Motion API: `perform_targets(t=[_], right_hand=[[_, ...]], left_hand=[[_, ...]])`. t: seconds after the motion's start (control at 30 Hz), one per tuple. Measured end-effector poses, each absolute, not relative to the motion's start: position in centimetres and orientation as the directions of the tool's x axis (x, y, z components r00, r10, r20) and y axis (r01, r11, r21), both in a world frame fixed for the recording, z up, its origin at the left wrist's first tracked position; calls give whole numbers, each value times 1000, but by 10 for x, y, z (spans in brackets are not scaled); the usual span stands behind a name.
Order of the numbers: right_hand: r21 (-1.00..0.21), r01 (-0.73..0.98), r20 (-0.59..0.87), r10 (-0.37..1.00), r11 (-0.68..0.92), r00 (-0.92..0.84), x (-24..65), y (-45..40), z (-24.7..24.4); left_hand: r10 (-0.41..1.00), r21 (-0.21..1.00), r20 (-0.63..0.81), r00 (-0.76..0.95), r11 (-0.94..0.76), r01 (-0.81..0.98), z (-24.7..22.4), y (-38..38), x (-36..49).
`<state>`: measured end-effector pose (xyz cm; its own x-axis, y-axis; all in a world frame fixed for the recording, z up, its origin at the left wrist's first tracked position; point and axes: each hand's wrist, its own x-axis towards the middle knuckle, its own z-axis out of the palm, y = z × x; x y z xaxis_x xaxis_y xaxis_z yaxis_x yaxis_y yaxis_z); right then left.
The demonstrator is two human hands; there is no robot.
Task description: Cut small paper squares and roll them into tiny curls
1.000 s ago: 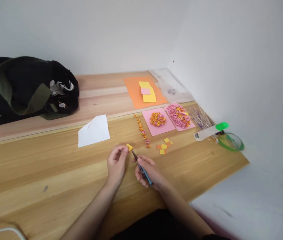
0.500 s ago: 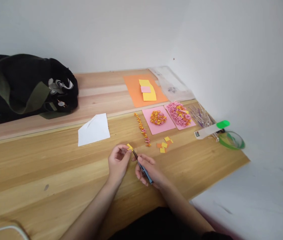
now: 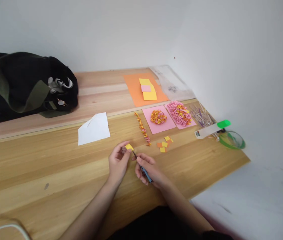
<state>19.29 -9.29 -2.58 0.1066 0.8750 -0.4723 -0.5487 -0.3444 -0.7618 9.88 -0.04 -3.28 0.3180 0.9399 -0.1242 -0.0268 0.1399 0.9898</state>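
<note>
My left hand (image 3: 118, 160) pinches a small yellow paper piece (image 3: 129, 147) between thumb and fingers. Beside it, my right hand (image 3: 148, 168) is closed around a thin tool with a blue-grey handle (image 3: 146, 174), whose dark tip touches the paper's lower edge. To the right of the hands lie several small yellow and orange paper pieces (image 3: 164, 144). Just beyond the hands runs a row of small orange, yellow and pink curls (image 3: 142, 128). Two pink sheets hold heaps of such curls, one mostly orange (image 3: 158, 117), the other mostly pink (image 3: 179, 113).
At the back lie an orange sheet (image 3: 133, 96) with yellow and pink paper on it and a clear plastic bag (image 3: 173, 81). A white sheet (image 3: 93, 130) and a black bag (image 3: 18, 86) are on the left. Thin strips (image 3: 201, 115) and green tape (image 3: 231, 140) lie right.
The yellow paper in my left hand has turned and now shows a broader flat face. Both hands stay in nearly the same place, and the view has shifted slightly.
</note>
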Motion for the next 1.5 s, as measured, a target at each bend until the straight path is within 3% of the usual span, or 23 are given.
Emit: perform_targets(t=[0.53,1.07,1.5], right_hand=[[-775,-529,-472,874,-347,119,192,-93,-24],[-799,-499,-458,877,-336,142,192,-93,-26],[-796,-512,-453,879,-324,147,192,-94,-26]], left_hand=[[923,997,-16,386,42,-59,-30,0,97],[923,983,-141,358,173,-60,-27,-1,98],[924,985,-143,354,169,-45,-29,-1,98]])
